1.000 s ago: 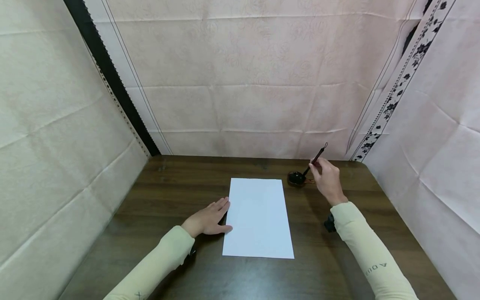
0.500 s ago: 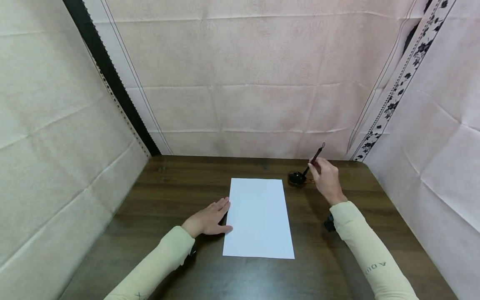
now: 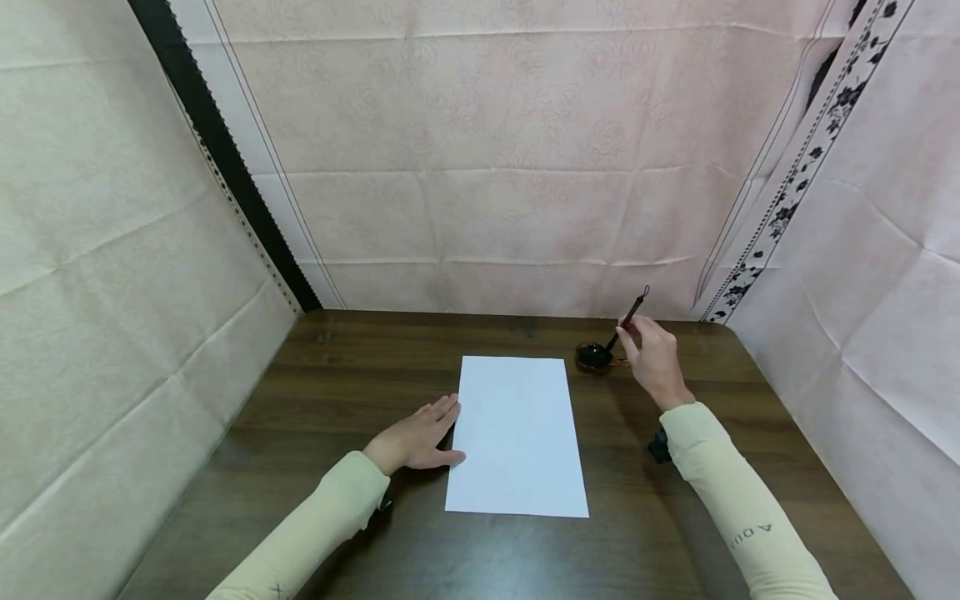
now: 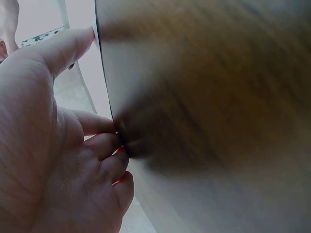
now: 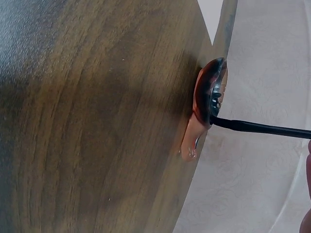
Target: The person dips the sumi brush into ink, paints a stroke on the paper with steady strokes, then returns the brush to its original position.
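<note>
A sheet of white paper (image 3: 517, 437) lies on the brown table in the head view. Along its left edge rests my left hand (image 3: 420, 435), fingers extended and the thumb touching the paper. My right hand (image 3: 654, 354) pinches a dark writing brush (image 3: 634, 309), tilted, with a small loop at its top. The brush's lower end is in a small round dish (image 3: 594, 357) holding black liquid that looks like ink. In the right wrist view the dish shows a reddish-orange body and a short handle (image 5: 190, 145); the brush tip is hidden inside.
The wooden table (image 3: 360, 350) ends at a pale cloth backdrop (image 3: 487, 208). Cloth walls also stand on the left (image 3: 112, 250) and right (image 3: 870, 292). The dish sits right of the paper, near the table's back edge.
The brush top has shifted very slightly left since a second ago, along with my right hand. My left hand and the paper look unmoved.
</note>
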Demonstrator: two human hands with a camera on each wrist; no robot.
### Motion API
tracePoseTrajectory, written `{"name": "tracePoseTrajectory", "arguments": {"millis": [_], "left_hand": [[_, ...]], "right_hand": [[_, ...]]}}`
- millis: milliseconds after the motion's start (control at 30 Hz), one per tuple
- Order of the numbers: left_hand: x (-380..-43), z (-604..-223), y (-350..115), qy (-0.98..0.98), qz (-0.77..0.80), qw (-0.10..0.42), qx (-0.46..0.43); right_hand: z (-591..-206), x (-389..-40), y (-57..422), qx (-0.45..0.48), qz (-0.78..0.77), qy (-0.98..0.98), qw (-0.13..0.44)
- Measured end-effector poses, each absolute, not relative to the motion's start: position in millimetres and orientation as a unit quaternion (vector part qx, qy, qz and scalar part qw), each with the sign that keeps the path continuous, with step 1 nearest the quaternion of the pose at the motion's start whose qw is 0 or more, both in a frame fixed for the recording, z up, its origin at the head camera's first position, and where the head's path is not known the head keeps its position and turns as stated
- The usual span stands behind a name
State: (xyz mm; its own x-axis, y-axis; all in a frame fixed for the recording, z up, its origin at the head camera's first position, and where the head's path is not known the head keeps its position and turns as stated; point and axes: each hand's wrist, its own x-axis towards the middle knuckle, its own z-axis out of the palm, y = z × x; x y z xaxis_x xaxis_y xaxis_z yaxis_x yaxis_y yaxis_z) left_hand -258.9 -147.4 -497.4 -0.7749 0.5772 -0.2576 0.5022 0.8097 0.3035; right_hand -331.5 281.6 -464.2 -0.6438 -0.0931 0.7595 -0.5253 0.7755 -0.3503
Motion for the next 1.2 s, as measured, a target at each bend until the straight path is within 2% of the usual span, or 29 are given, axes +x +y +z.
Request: {"name": "tracePoseTrajectory", "arguments": {"millis": [733, 1200], "left_hand": [[-257.4, -497.4, -147.2, 0.936, 0.104, 0.169, 0.290], [-256.9, -497.4, -146.9, 0.938, 0.103, 0.170, 0.285]], "right_hand": [[-454.2, -326.3, 284.5, 0.170, 0.289, -0.862, 0.381], [-427.9, -318.6, 282.9, 0.193, 0.281, -0.844, 0.413]]}}
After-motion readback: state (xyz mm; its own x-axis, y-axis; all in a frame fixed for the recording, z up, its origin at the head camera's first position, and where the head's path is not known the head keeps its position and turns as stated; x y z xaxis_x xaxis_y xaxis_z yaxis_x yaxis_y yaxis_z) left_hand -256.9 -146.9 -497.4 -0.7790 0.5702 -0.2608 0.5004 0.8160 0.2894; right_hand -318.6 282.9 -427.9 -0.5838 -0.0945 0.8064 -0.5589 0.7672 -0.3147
